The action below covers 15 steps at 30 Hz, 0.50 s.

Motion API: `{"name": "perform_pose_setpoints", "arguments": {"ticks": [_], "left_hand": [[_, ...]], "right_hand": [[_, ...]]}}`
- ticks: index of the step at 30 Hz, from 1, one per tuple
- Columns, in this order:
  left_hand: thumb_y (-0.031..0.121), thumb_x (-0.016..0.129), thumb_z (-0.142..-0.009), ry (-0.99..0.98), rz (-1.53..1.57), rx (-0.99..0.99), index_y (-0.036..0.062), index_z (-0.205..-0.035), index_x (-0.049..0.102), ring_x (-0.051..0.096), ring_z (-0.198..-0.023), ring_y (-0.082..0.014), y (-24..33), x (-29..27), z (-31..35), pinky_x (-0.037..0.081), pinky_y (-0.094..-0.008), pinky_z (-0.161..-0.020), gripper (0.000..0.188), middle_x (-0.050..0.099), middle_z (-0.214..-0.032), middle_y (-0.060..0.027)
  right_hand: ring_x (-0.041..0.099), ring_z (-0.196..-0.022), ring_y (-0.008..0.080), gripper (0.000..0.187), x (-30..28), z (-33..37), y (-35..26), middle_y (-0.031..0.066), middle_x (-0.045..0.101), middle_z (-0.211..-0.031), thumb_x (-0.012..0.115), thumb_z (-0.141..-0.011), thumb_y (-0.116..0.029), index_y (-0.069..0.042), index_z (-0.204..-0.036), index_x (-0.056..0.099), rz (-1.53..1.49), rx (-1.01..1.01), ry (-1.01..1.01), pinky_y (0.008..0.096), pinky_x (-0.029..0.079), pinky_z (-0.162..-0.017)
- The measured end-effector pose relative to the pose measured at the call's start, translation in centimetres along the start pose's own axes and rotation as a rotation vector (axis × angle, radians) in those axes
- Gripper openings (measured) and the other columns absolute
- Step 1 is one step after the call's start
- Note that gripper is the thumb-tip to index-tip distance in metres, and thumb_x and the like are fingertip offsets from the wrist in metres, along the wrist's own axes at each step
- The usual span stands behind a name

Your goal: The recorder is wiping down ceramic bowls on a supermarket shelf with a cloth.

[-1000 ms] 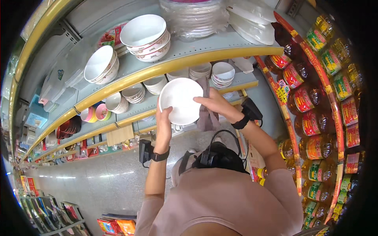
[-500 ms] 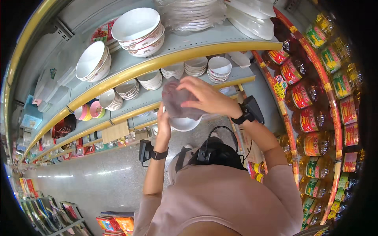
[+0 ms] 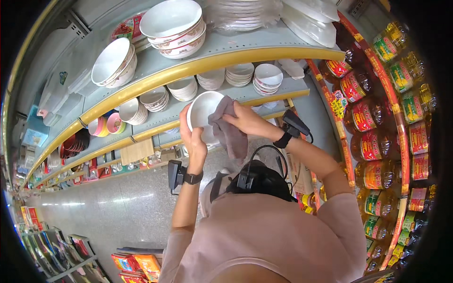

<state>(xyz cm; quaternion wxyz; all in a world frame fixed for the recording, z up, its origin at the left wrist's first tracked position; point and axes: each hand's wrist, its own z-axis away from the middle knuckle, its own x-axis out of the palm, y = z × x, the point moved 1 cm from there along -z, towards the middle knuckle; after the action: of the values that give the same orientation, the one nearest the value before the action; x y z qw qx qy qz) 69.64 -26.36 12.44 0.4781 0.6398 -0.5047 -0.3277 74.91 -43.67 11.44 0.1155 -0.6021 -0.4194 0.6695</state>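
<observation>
In front of the shelves I hold a white bowl [image 3: 199, 112] tilted on its side, its inside facing me. My left hand [image 3: 193, 137] is closed on its left rim, thumb over the inner edge. A grey-purple cloth [image 3: 231, 134] is gripped in my right hand [image 3: 245, 120]. Its upper part lies against the bowl's right rim and inside, while the rest hangs down below the hand. The fingertips of my right hand are partly hidden by the cloth.
The upper shelf [image 3: 264, 53] bears stacked patterned bowls [image 3: 172, 28], wrapped plates [image 3: 243, 14] and white dishes [image 3: 309, 23]. Small bowls [image 3: 183, 88] stand in stacks on the shelf below. Oil bottles [image 3: 365, 115] line racks at the right. Bright packets [image 3: 134, 266] lie at the lower left.
The bowl has been raised and tilted, so its inside now shows. The cloth, which covered much of it, has shifted right and now hangs from my right hand at the rim.
</observation>
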Motion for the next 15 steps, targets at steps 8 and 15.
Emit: {"name": "perform_pose_setpoints", "arguments": {"ticks": [8,15], "left_hand": [[0.010,0.045,-0.063,-0.260,-0.213,-0.293,0.0009,-0.119,0.048,0.054,-0.099,-0.0265,1.5,-0.2,-0.7,0.039,-0.0321,-0.090,0.056,0.057,-0.107,-0.0162],[0.021,0.048,-0.062,0.173,0.104,0.185,-0.0030,-0.123,0.043,0.044,-0.113,-0.0276,0.1,-0.1,-0.5,0.033,-0.0370,-0.098,0.066,0.046,-0.121,-0.0163]], "right_hand": [[0.057,-0.090,0.0325,0.028,-2.5,-3.1,-4.6,0.0149,0.057,-0.098,0.060,-0.074,-0.013,-0.003,-0.097,0.047,0.489,-0.627,0.085,0.0397,0.048,-0.071],[0.057,-0.080,0.0456,0.045,2.9,-1.3,-1.7,0.0316,0.057,-0.081,0.063,-0.078,-0.025,0.006,-0.103,0.043,-0.233,-0.017,0.314,0.0475,0.045,-0.067]]}}
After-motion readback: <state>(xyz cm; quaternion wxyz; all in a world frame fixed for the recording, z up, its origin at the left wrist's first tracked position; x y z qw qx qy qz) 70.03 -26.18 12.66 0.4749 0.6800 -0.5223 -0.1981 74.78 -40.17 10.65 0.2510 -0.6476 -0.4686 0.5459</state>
